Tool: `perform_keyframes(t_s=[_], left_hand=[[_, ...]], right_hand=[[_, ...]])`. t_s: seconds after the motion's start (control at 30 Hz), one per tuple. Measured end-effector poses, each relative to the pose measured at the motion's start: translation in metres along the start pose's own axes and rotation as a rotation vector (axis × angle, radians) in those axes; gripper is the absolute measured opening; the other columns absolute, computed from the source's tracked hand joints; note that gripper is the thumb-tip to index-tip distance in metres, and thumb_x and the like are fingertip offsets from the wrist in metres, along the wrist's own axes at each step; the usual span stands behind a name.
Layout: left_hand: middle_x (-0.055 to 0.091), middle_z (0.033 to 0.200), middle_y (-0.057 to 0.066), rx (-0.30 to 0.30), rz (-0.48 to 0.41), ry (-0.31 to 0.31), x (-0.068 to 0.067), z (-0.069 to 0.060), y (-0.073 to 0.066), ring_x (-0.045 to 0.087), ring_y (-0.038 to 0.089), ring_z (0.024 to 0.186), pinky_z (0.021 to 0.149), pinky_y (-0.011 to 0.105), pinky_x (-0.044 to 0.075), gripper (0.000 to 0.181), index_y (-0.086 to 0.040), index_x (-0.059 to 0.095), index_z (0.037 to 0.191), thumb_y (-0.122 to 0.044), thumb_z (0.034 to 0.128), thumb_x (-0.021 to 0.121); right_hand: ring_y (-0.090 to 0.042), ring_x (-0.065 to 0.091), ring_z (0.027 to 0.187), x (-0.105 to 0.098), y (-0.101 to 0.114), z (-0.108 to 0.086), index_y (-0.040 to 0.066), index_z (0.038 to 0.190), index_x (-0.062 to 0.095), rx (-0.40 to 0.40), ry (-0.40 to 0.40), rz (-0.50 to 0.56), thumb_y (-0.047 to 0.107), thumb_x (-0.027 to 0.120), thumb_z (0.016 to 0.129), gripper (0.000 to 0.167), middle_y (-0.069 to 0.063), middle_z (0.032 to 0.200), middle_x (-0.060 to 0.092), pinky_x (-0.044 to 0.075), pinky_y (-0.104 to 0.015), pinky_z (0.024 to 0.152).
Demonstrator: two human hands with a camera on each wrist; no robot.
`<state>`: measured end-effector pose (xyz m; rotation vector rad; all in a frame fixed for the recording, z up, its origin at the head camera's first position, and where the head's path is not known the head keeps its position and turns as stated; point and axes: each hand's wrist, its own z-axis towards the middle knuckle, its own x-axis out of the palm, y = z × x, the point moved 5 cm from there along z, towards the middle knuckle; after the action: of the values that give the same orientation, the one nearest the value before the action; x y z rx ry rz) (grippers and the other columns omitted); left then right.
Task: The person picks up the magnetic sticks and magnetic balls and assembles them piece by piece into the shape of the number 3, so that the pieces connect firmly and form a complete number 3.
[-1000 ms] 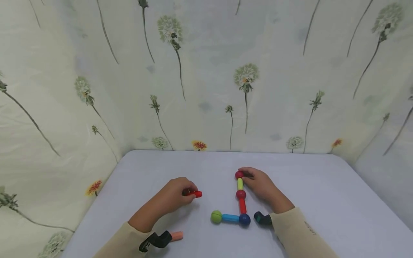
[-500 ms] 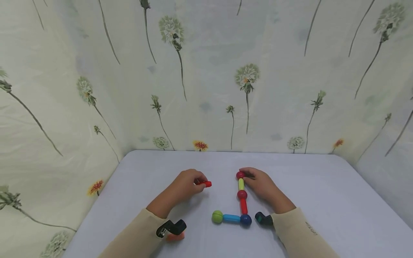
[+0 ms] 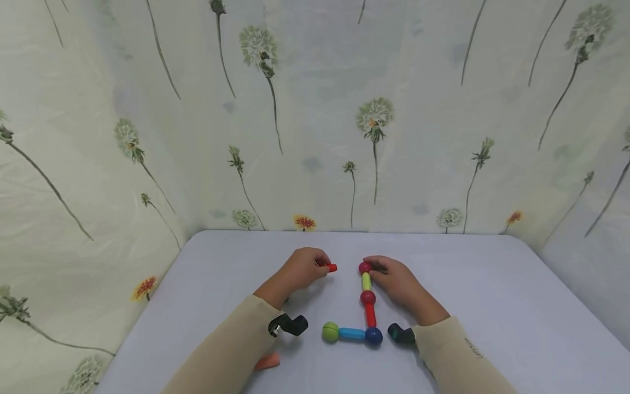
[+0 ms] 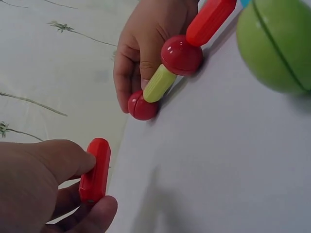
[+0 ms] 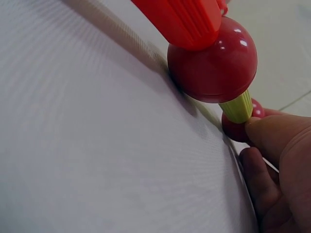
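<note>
Left hand [image 3: 301,269]: fingers pinch a red rod [image 4: 98,167], off the tabletop [image 3: 482,273], apart from but near the crimson end ball [image 3: 365,267]. Right hand [image 3: 396,278]: fingers grip that ball, end of an L-shaped ball-and-rod chain [image 3: 370,316]. Peach rod [image 3: 268,361] partly behind left sleeve [image 3: 226,350].

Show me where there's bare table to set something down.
Bare: the table right of the right hand; its far strip behind both hands. Crowded: the middle, with the left hand, the red stick it holds and the linked chain.
</note>
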<state>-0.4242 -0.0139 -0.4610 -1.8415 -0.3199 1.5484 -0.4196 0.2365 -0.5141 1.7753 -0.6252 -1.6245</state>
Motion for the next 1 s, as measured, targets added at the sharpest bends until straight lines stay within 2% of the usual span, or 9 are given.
perform_keyframes(t_s=[0.27,0.53,0.67,1.0], left_hand=[[0.068,0.099,-0.003,-0.029,0.028,0.003,0.012,0.022,-0.013,0.060,0.017,0.089,0.077,0.028,0.057,0.011,-0.018,0.076,0.108,-0.022,0.0983,0.074],[0.068,0.098,-0.003,-0.046,0.074,0.022,0.026,0.038,-0.018,0.060,0.016,0.089,0.078,0.027,0.057,0.012,-0.017,0.076,0.108,-0.023,0.0983,0.075],[0.068,0.099,-0.003,-0.055,0.077,0.020,0.028,0.042,-0.019,0.060,0.016,0.089,0.076,0.026,0.057,0.012,-0.017,0.076,0.108,-0.024,0.0980,0.075],[0.068,0.095,-0.003,0.006,0.109,0.042,0.034,0.044,-0.020,0.058,0.013,0.087,0.078,0.027,0.052,0.010,-0.016,0.077,0.107,-0.020,0.0977,0.075]], right_hand=[[-0.035,0.053,0.142,-0.001,-0.003,0.001,0.025,0.145,0.061,0.006,-0.006,0.003,0.024,0.066,0.103,0.042,-0.005,0.146,0.062,0.045,-0.059,0.112],[-0.035,0.053,0.141,-0.001,-0.001,-0.001,0.024,0.143,0.063,0.001,-0.006,0.010,0.024,0.068,0.102,0.041,-0.006,0.144,0.064,0.045,-0.059,0.113],[-0.034,0.054,0.141,-0.002,0.001,-0.001,0.024,0.143,0.063,-0.014,-0.009,0.004,0.024,0.068,0.102,0.041,-0.005,0.143,0.065,0.044,-0.059,0.114],[-0.034,0.056,0.139,-0.002,0.001,-0.001,0.023,0.141,0.065,-0.047,-0.013,0.005,0.022,0.069,0.102,0.040,-0.004,0.141,0.067,0.045,-0.058,0.113]])
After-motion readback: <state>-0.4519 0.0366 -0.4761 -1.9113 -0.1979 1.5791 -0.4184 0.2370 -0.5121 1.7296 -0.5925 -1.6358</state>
